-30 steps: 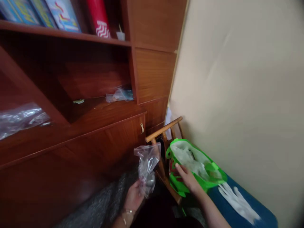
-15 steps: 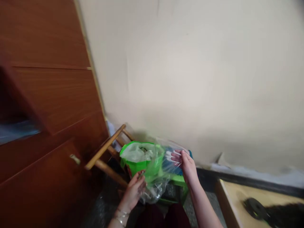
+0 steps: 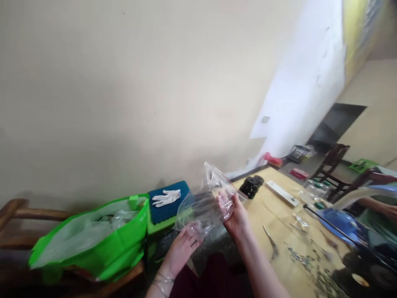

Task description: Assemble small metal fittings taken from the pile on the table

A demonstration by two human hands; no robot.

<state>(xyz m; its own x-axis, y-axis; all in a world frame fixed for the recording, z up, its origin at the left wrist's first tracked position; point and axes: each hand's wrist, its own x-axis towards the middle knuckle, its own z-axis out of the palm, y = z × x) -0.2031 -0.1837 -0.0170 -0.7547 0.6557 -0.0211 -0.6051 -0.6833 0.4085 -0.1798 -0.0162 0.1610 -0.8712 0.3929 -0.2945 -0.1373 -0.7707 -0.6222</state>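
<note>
A transparent plastic bag [image 3: 198, 207] stretches between my two hands, its top corner standing up against the wall. My right hand [image 3: 235, 215] holds the bag's right side, with crumpled film over the fingers. Lower down, my left hand [image 3: 186, 244] holds the bag's bottom left part; film overlaps its fingertips, which are somewhat blurred. Behind the bag, a white glove [image 3: 166, 198] lies on a blue textured pad [image 3: 159, 213] on a green stool [image 3: 163, 226]. To the left, a bright green bag [image 3: 124, 244] stands open with whitish plastic inside.
At right is a wooden table [image 3: 263, 227] bearing black spools [image 3: 250, 187], a white bar [image 3: 282, 193], scattered small plant-like bits [image 3: 299, 258] and a blue object [image 3: 341, 223]. Another person's hand [image 3: 389, 211] shows at the far right. A wooden chair [image 3: 37, 213] is at left.
My view has swung right, from the brown cabinet toward the table. My hands have come closer together with the plastic bag between them, and its top corner now stands up.
</note>
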